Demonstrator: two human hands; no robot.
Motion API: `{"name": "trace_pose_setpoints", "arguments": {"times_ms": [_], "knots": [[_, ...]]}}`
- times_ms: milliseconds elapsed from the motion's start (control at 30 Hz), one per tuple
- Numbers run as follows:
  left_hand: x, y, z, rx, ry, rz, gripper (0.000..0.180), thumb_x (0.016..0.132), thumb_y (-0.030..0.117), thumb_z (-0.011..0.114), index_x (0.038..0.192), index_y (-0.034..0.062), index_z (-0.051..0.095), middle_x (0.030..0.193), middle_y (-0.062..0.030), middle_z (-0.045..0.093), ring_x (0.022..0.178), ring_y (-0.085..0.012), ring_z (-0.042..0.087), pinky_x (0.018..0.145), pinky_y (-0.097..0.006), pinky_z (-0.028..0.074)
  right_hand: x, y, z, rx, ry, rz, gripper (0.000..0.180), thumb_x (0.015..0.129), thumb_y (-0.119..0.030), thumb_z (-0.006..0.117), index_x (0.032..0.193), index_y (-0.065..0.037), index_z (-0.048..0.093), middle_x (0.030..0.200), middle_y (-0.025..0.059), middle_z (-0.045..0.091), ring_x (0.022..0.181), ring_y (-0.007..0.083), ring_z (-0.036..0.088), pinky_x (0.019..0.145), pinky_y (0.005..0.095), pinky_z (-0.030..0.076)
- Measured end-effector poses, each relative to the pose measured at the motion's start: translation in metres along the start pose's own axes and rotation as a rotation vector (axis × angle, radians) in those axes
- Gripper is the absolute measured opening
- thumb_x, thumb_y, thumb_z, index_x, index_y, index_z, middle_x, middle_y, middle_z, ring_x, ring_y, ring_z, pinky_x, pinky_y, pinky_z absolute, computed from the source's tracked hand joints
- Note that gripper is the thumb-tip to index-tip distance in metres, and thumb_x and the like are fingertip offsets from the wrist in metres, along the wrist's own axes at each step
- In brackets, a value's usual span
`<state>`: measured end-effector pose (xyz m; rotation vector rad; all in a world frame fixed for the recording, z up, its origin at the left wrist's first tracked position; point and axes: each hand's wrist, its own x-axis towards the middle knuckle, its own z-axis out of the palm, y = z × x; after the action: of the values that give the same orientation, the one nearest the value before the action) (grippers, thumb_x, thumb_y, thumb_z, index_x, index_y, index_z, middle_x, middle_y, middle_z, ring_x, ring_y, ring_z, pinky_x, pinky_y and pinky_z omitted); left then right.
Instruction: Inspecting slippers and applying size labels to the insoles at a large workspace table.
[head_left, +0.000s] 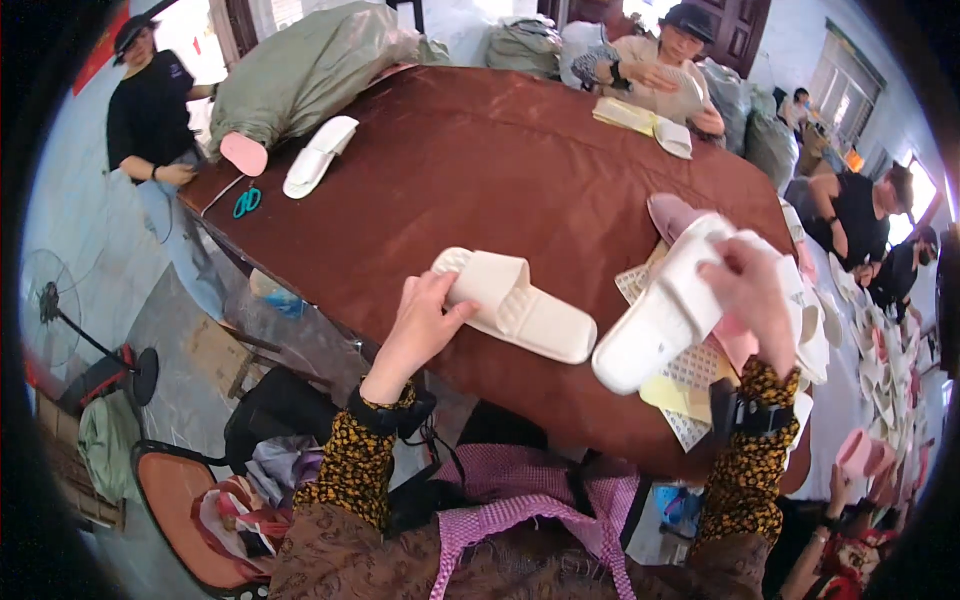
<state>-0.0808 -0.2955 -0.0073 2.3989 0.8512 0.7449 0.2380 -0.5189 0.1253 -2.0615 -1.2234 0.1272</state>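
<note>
My left hand (pixel 422 322) grips a cream slide sandal (pixel 548 322) near its toe, thumb against the strap, over the brown tabletop (pixel 430 190). On the right, my right hand (pixel 752 290) is closed around the strap end of a white slide sandal (pixel 648 342), which is tilted with its heel toward me. Beneath and beside that sandal lie printed sticker sheets (pixel 692 368) and a pink slide sandal (pixel 735 342). Partly hidden behind it is a mauve slide sandal (pixel 672 215).
A white slide sandal (pixel 320 157), teal scissors (pixel 246 203) and a large grey-green sack (pixel 300 75) lie at the far left of the table. People stand or sit around it. Many sandals (pixel 885 375) cover another surface at the right. A chair (pixel 180 500) stands lower left.
</note>
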Motion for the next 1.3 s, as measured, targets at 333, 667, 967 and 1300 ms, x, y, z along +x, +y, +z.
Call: {"name": "trace_pose_setpoints", "arguments": {"times_ms": [333,667,967,1300], "knots": [[-0.009,0.017,0.030,0.115,0.136,0.109,0.040,0.084,0.025,0.068,0.116,0.0029,0.060,0.111,-0.0146,0.057,0.100,-0.0306,0.051,0.090,-0.040,0.042,-0.019,0.004,0.022,0.097,-0.007,0.283,0.027,0.088,-0.021,0.065,0.090,0.005,0.062,0.068,0.0045,0.059,0.055,0.0094,0.054,0.042,0.0256,0.043],[-0.001,0.013,0.026,-0.094,0.068,-0.009,0.054,0.089,0.024,0.064,0.129,-0.0068,0.048,0.132,-0.0255,0.050,0.125,-0.0376,0.048,0.104,-0.040,0.038,-0.048,0.001,0.082,0.724,-0.488,0.227,0.022,0.087,-0.009,0.056,0.099,0.009,0.058,0.083,0.0119,0.064,0.069,0.0190,0.067,0.060,0.0297,0.056],[-0.003,0.017,0.032,-0.597,0.085,-0.032,0.050,0.098,0.011,0.053,0.140,-0.0068,0.035,0.136,-0.0186,0.048,0.116,-0.0214,0.053,0.095,-0.032,0.044,-0.052,-0.002,0.099,0.941,-0.339,0.461,0.012,0.084,-0.008,0.061,0.088,0.002,0.055,0.084,0.0100,0.062,0.063,0.0177,0.065,0.040,0.0269,0.040],[-0.009,0.046,0.067,-0.387,-0.024,0.102,0.042,0.093,0.008,0.054,0.133,-0.0007,0.047,0.135,-0.0154,0.050,0.121,-0.0289,0.050,0.101,-0.037,0.040,-0.046,0.049,-0.031,1.137,0.332,0.124,0.012,0.080,0.000,0.063,0.089,0.008,0.061,0.088,0.0129,0.062,0.077,0.0247,0.065,0.073,0.0308,0.052]]}}
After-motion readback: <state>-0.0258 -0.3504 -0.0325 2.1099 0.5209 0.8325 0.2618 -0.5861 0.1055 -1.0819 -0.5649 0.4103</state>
